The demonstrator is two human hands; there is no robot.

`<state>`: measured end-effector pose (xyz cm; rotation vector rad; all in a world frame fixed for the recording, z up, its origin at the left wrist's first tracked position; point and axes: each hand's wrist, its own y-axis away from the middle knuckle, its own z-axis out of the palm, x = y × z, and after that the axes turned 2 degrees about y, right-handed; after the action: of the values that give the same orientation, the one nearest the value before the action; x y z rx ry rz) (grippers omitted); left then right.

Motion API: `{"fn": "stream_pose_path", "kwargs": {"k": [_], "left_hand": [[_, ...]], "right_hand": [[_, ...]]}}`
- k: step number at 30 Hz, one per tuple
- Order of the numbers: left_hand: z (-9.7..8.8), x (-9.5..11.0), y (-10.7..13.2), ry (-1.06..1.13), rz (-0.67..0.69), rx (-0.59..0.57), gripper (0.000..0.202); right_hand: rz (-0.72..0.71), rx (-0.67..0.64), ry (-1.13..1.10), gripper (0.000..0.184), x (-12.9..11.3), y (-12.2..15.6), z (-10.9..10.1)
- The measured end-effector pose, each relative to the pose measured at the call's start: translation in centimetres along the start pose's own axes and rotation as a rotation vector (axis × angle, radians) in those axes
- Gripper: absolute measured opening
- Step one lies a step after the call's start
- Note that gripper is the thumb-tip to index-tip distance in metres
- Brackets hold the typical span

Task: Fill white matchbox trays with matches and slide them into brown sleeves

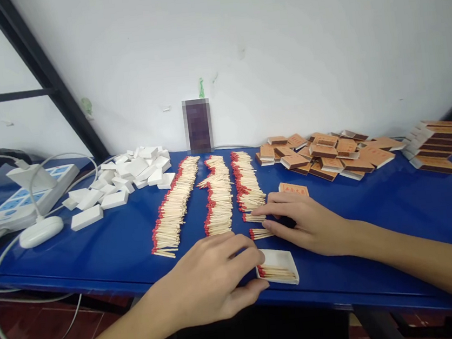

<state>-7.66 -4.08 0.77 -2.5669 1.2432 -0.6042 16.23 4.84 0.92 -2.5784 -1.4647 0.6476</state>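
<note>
My left hand (218, 279) pinches the left end of a small white matchbox tray (290, 257) near the table's front edge. Inside the tray lie some red-tipped matches (276, 272), their heads toward my left fingers. My right hand (305, 220) has its index finger and thumb on a small bunch of matches (255, 217) at the near end of the right-hand row (247, 178). Just below, another small group of matches (260, 233) lies by the thumb. Behind the right hand is an orange matchbox sleeve (294, 189), partly covered.
Two more match rows, a left one (178, 202) and a middle one (219, 197), run along the blue table (124, 246). White trays (128, 172) are heaped at left, orange sleeves (326, 152) at right beside stacked boxes (435, 145). A power strip (63, 177) with cables stands far left.
</note>
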Motion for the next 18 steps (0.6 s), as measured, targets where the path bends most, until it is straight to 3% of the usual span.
{"fn": "stream_pose_path", "kwargs": {"k": [11, 18], "left_hand": [[0.12, 0.23, -0.05, -0.019, -0.022, 0.029, 0.014], [0.12, 0.21, -0.02, -0.018, -0.009, 0.021, 0.013]], "right_hand": [[-0.015, 0.006, -0.031, 0.027, -0.24, -0.05, -0.21], [0.074, 0.038, -0.057, 0.022, -0.32, -0.65, 0.07]]}}
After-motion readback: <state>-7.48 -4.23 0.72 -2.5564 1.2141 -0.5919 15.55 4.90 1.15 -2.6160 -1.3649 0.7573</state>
